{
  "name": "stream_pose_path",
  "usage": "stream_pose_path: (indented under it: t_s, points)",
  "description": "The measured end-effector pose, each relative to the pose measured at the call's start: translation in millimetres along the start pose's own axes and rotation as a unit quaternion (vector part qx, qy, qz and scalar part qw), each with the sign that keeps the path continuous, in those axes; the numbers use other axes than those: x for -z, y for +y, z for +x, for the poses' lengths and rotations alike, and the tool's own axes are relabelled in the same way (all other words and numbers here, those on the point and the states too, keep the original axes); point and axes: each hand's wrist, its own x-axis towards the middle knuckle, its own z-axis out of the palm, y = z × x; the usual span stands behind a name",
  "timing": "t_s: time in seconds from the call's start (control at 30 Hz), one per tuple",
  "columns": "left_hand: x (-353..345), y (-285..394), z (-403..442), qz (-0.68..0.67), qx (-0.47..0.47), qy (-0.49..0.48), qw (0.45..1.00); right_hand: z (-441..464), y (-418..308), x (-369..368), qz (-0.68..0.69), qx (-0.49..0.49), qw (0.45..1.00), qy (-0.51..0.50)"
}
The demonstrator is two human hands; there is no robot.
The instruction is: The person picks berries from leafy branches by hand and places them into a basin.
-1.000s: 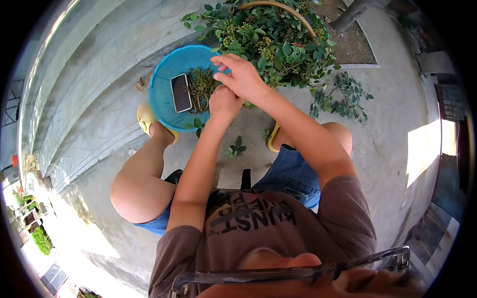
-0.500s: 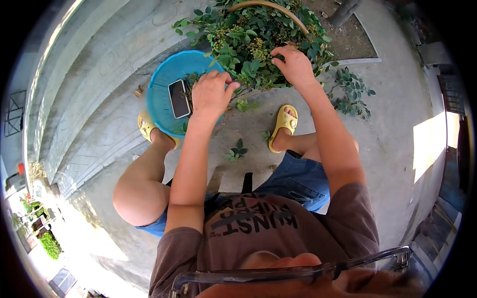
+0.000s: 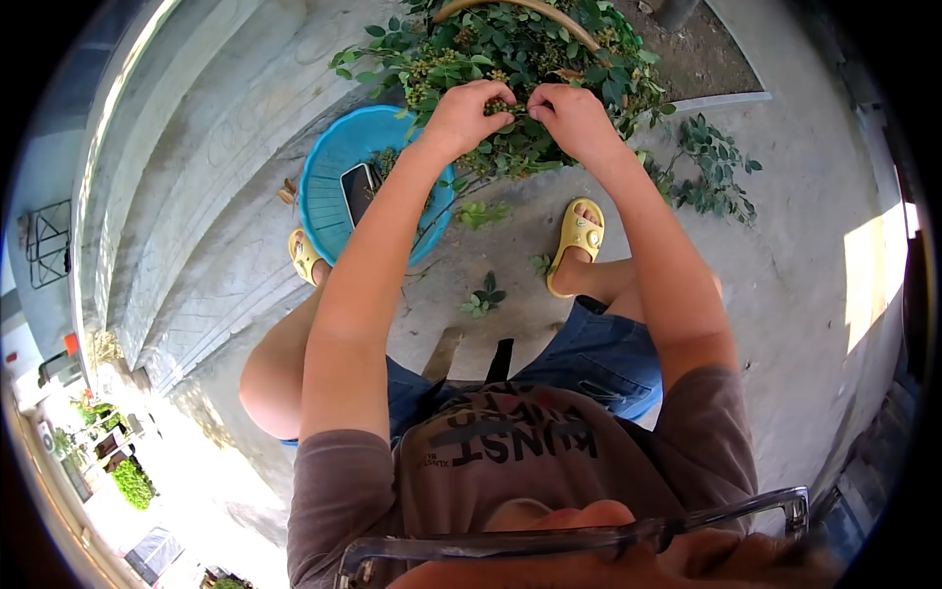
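Observation:
A heap of cut leafy branches (image 3: 549, 54) with clusters of small green berries fills a basket, whose curved handle (image 3: 525, 8) arches over the top. At the front of the heap, my left hand (image 3: 466, 120) curls its fingers around a green berry cluster (image 3: 498, 106). Close beside it, my right hand (image 3: 577, 120) pinches the thin stem by that cluster, which its fingers partly cover. Left of the heap stands a blue plastic basin (image 3: 329, 147), holding a phone (image 3: 357, 192) and some picked berry clusters (image 3: 384, 160). My left forearm hides part of the basin.
Loose leafy sprigs lie on the concrete floor, including a large branch (image 3: 714, 162) at right and a small sprig (image 3: 484, 296) between my feet. Curved concrete steps (image 3: 186, 196) rise at left. My feet wear yellow sandals (image 3: 577, 240). A soil bed (image 3: 702, 54) lies behind.
My left hand has moved from above the basin up and right to the branches, closing on a berry cluster. My right hand has shifted slightly down and left toward it.

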Motion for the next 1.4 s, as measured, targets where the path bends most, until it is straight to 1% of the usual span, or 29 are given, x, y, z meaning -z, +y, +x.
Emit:
stream_pose_path:
  t_s: [0.03,0.1,0.13,0.2,0.27,0.37,0.43,0.47,0.53,0.67,0.73,0.77,0.83,0.97,1.03,1.1,1.13,1.17,1.2,1.23,1.27,1.33,1.37,1.4]
  points:
    - [1.3,-4.0,-0.5,0.0,0.0,-0.004,1.0,-0.3,-0.5,0.5,0.002,-0.004,1.0,0.0]
    - [4.6,-13.4,2.0,-0.113,0.068,-0.045,0.99,0.4,-1.3,1.1,0.008,-0.013,1.0,-0.003]
    - [4.2,-18.0,3.0,-0.123,0.068,-0.049,0.989,0.4,0.2,0.0,0.009,-0.016,1.0,-0.003]
    - [2.5,-22.9,4.8,-0.134,0.07,-0.063,0.986,2.0,3.9,-2.1,0.007,0.01,1.0,0.01]
    - [1.7,-24.4,5.0,-0.146,0.073,-0.076,0.984,2.7,6.3,-4.0,0.006,0.009,1.0,0.01]
    - [8.1,-14.9,5.9,-0.113,0.05,-0.087,0.989,2.9,5.1,-2.3,0.008,0.004,1.0,0.007]
    - [10.3,-10.5,6.5,-0.061,0.01,-0.082,0.995,3.3,5.0,-1.6,0.012,-0.001,1.0,0.002]
    - [9.4,-8.4,6.4,-0.061,0.011,-0.082,0.995,3.4,6.0,-1.6,0.01,-0.002,1.0,0.0]
    - [4.8,-6.3,7.3,-0.072,-0.045,-0.028,0.996,3.5,6.2,-1.4,0.007,-0.004,1.0,-0.002]
    - [4.3,-4.4,11.1,-0.056,-0.021,-0.052,0.997,3.3,6.8,-3.4,0.009,-0.002,1.0,-0.002]
    - [5.9,-4.0,12.5,0.007,-0.041,-0.055,0.998,3.0,7.8,-3.7,0.005,0.002,1.0,-0.001]
    - [6.4,-3.8,12.8,0.007,-0.041,-0.055,0.998,3.1,8.3,-3.6,0.002,0.0,1.0,-0.004]
    - [7.1,-4.1,12.7,0.058,-0.068,-0.04,0.995,3.4,5.5,-1.9,0.0,-0.003,1.0,-0.007]
    - [7.1,-1.7,13.8,0.099,-0.094,-0.034,0.99,3.1,-1.4,0.3,0.002,-0.004,0.999,-0.039]
    - [10.0,3.8,13.9,0.146,-0.06,-0.072,0.985,1.9,-3.9,0.3,0.012,-0.003,0.999,-0.052]
    - [10.5,5.3,14.3,0.143,-0.067,-0.07,0.985,-0.6,-5.1,-1.5,0.016,0.029,0.999,-0.037]
    - [10.6,5.5,14.7,0.14,-0.073,-0.067,0.985,-1.3,-4.1,-4.3,0.016,0.029,0.999,-0.037]
    - [10.5,5.9,15.7,0.14,-0.073,-0.067,0.985,-2.3,-2.9,-8.1,-0.022,0.033,0.999,-0.033]
    - [9.9,5.8,17.1,0.143,-0.053,-0.082,0.985,-2.2,-3.4,-9.8,-0.058,0.037,0.997,-0.029]
    - [9.9,6.0,17.9,0.145,-0.033,-0.096,0.984,-1.5,-3.4,-10.5,-0.058,0.037,0.997,-0.029]
    - [10.5,5.1,20.2,0.145,-0.032,-0.096,0.984,-1.0,-3.1,-11.2,-0.066,0.031,0.997,-0.039]
    - [9.8,-3.7,27.5,0.058,0.053,-0.154,0.985,-0.5,-5.4,-10.0,-0.074,0.023,0.996,-0.049]
    - [9.0,-8.1,29.2,0.058,0.053,-0.154,0.985,-0.3,-6.1,-8.7,-0.074,0.023,0.996,-0.051]
    - [10.1,-9.3,29.7,-0.035,0.105,-0.164,0.98,-0.3,-7.1,-7.8,-0.074,0.023,0.996,-0.052]
